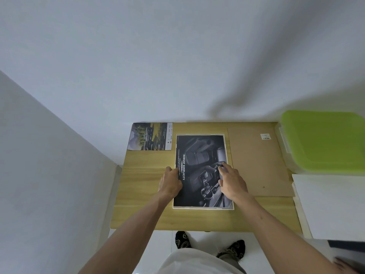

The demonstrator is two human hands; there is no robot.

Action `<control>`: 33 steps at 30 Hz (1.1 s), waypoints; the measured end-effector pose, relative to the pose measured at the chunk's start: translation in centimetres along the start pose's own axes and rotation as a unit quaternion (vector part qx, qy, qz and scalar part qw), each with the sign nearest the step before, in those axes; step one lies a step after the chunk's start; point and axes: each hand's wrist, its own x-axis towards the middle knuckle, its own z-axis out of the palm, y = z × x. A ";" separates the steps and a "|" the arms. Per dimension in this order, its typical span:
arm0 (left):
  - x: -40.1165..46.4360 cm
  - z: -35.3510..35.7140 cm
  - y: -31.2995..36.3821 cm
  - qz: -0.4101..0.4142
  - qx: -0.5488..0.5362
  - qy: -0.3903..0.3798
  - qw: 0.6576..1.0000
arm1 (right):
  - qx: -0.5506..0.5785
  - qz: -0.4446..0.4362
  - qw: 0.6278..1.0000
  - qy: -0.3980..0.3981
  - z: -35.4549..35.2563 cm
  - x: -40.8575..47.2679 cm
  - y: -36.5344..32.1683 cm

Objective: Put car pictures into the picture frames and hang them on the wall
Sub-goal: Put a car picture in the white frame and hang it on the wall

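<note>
A dark car picture [199, 167] is pressed flat into a white frame [203, 208] on the worktop [142, 204] by both hands, left [170, 183] and right [233, 181], each grip wide, nothing held.

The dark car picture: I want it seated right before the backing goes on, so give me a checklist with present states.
1. Dark car picture lies inside the white frame border: ok, a thin white rim shows around it.
2. Both hands steady it: ok, left hand at its left edge, right hand on its right part.
3. Picture flat, no curl: cannot tell.
4. Brown backing board within reach: ok, beside the frame on the right.
5. Second car picture out of the way: ok, at the table's far left corner.
</note>
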 end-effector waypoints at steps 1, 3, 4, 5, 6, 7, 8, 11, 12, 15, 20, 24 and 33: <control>0.0 0.0 0.1 0.000 0.004 -0.002 1.000 | 0.003 0.000 1.000 0.001 0.0 0.0 0.0; 0.1 -0.1 0.2 -0.001 0.006 -0.006 1.000 | 0.008 0.002 1.000 0.007 0.1 -0.1 0.0; 0.1 -0.1 0.2 -0.002 0.006 -0.008 1.000 | 0.012 0.003 1.000 0.008 0.1 -0.1 0.0; 0.1 -0.1 0.2 -0.003 0.006 -0.010 1.000 | 0.017 0.003 1.000 0.009 0.1 -0.1 -0.1; 0.2 -0.2 0.2 -0.004 0.004 -0.012 1.000 | 0.023 0.004 1.000 0.010 0.1 -0.1 -0.1; 0.2 -0.2 0.1 -0.004 0.001 -0.014 1.000 | 0.028 0.006 1.000 0.010 0.1 -0.2 -0.1; 0.3 -0.2 0.1 -0.003 -0.002 -0.016 1.000 | 0.033 0.008 0.999 0.010 0.0 -0.2 -0.1; 0.3 -0.4 0.0 -0.003 -0.005 -0.020 1.000 | 0.037 0.009 0.999 0.007 -0.1 -0.1 -0.1; 0.3 -0.5 0.0 -0.003 -0.006 -0.019 1.000 | 0.038 0.009 0.999 0.006 -0.1 -0.1 -0.1; 0.5 -0.6 0.0 -0.005 -0.009 -0.017 1.000 | 0.040 0.010 0.999 0.004 -0.2 0.0 0.0; 0.1 -0.8 0.3 -0.021 -0.010 -0.008 1.000 | 0.059 0.007 0.998 0.007 -0.1 0.1 0.4; 0.1 -0.7 1.3 -0.026 0.013 0.074 0.997 | 0.124 0.014 0.992 0.035 -0.2 -0.1 1.8; 1.4 3.5 12.0 0.043 -0.051 0.063 0.996 | 0.149 0.149 0.975 0.066 -3.4 -0.4 11.6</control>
